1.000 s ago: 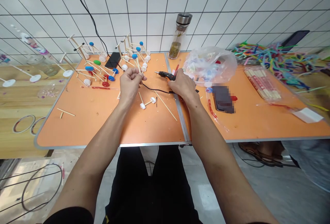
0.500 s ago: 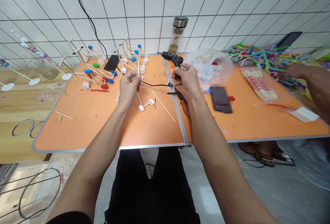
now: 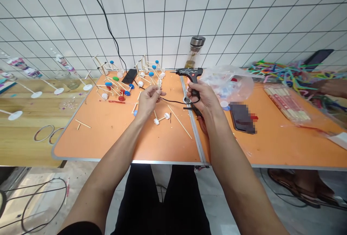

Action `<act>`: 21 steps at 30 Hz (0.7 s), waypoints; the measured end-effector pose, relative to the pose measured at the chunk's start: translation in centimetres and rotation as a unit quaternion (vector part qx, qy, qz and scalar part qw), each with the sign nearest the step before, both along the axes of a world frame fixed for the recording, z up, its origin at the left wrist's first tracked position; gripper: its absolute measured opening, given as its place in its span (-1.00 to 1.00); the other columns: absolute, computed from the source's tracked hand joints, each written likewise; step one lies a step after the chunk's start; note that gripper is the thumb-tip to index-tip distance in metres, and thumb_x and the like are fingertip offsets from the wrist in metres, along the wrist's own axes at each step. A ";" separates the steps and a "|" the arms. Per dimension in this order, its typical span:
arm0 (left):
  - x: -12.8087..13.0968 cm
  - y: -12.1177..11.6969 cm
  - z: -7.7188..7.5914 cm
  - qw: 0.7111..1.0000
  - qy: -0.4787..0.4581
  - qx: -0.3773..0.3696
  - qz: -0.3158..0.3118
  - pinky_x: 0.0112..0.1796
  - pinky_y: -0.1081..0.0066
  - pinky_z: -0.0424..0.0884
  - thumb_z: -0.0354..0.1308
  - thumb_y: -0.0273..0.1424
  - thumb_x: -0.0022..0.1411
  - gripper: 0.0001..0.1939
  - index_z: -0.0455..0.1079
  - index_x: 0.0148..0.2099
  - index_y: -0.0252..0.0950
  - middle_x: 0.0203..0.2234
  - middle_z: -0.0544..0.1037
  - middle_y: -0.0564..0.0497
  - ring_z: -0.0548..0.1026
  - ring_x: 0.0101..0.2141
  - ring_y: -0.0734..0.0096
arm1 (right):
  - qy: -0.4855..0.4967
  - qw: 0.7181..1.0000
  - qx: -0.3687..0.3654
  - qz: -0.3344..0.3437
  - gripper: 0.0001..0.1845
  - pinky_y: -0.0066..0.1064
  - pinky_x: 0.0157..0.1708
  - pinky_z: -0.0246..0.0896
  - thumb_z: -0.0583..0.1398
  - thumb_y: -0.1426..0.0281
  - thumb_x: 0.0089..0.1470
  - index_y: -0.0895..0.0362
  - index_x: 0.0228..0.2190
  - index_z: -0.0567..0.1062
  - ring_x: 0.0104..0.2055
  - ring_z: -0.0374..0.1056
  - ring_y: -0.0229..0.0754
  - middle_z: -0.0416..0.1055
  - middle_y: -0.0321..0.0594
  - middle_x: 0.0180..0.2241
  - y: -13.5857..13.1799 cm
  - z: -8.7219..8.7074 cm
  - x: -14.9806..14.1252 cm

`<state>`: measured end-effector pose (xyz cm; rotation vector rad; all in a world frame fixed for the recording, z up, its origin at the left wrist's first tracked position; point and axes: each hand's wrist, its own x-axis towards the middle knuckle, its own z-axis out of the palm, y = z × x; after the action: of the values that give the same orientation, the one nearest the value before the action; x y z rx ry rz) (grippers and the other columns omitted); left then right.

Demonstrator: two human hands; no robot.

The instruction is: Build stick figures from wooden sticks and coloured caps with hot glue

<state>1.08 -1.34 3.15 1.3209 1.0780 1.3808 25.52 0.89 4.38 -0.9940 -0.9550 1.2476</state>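
**Hand status.** The left hand [image 3: 148, 102] is closed in a pinch, its fingertips [image 3: 156, 93] gripping a thin wooden stick [image 3: 159, 86] that rises upright above them. The contact is small in this view, so the exact hold is hard to confirm. The right hand [image 3: 204, 96] is closed around the grip of a black hot glue gun [image 3: 189, 73]. A red lamp is lit on the gun, and its nozzle points left, toward the stick but apart from it.

**Hazards.** The lit lamp suggests the gun is powered, so treat the nozzle as hot. A turn of the right wrist could bring it against the left fingers and cause a burn. A black power cord [image 3: 175, 101] runs slack from the right fingers toward the left hand. Tension on it could catch the stick or sweep a wheeled stick axle [image 3: 162, 118] below the left fingers. Beyond those fingers, stick-and-cap assemblies [image 3: 120, 83] stand on an orange folding table [image 3: 108, 137], within reach of a swinging cord.
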 end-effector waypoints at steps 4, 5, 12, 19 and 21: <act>0.1 0.0 0.0 1.000 0.004 0.008 0.003 -0.21 0.40 0.59 0.48 -0.15 0.43 -0.76 0.61 -0.11 -0.19 -0.18 0.85 -0.09 0.72 -0.26 0.37 | -0.046 0.999 0.026 0.014 -0.38 -0.52 -0.50 0.31 0.62 -0.11 0.01 -0.03 -0.26 0.47 -0.41 0.29 -0.30 0.34 -0.41 -0.38 -0.6 0.3 -0.5; 0.0 0.1 -0.1 1.000 0.003 0.007 0.004 -0.20 0.40 0.60 0.49 -0.14 0.43 -0.75 0.60 -0.12 -0.19 -0.17 0.85 -0.09 0.72 -0.26 0.37 | -0.057 0.998 0.032 0.012 -0.34 -0.51 -0.52 0.28 0.60 -0.19 0.05 -0.03 -0.25 0.46 -0.42 0.29 -0.29 0.35 -0.40 -0.38 -0.7 0.4 -0.6; -0.2 0.3 -0.6 0.999 -0.010 0.039 0.004 -0.09 0.32 0.63 0.50 -0.11 0.42 -0.72 0.63 -0.12 -0.20 -0.13 0.85 -0.11 0.74 -0.21 0.33 | -0.174 0.970 0.155 -0.064 -0.36 -0.40 -0.40 0.38 0.47 -0.31 0.22 -0.05 -0.20 0.49 -0.40 0.35 -0.23 0.46 -0.35 -0.38 -1.8 1.1 -1.6; -0.2 0.5 -0.8 0.998 -0.022 0.047 0.035 -0.13 0.33 0.57 0.45 -0.17 0.39 -0.77 0.68 -0.11 -0.22 -0.26 0.81 -0.08 0.71 -0.23 0.32 | -0.225 0.949 0.209 -0.066 -0.33 -0.29 -0.38 0.34 0.41 -0.36 0.30 -0.04 -0.05 0.57 -0.38 0.35 -0.17 0.68 -0.20 -0.15 -2.8 1.7 -2.3; -0.2 0.7 -0.9 0.997 -0.047 0.054 0.032 -0.15 0.32 0.58 0.50 -0.14 0.33 -0.73 0.70 -0.10 -0.22 -0.30 0.79 -0.06 0.72 -0.25 0.31 | -0.221 0.949 0.216 -0.063 -0.32 -0.28 -0.38 0.33 0.41 -0.37 0.30 -0.04 -0.04 0.58 -0.40 0.34 -0.19 0.70 -0.21 -0.15 -2.6 1.4 -2.3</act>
<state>0.87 -0.67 2.27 1.2941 1.0010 1.5533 23.23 -1.75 5.82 -0.9763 -1.4168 0.6702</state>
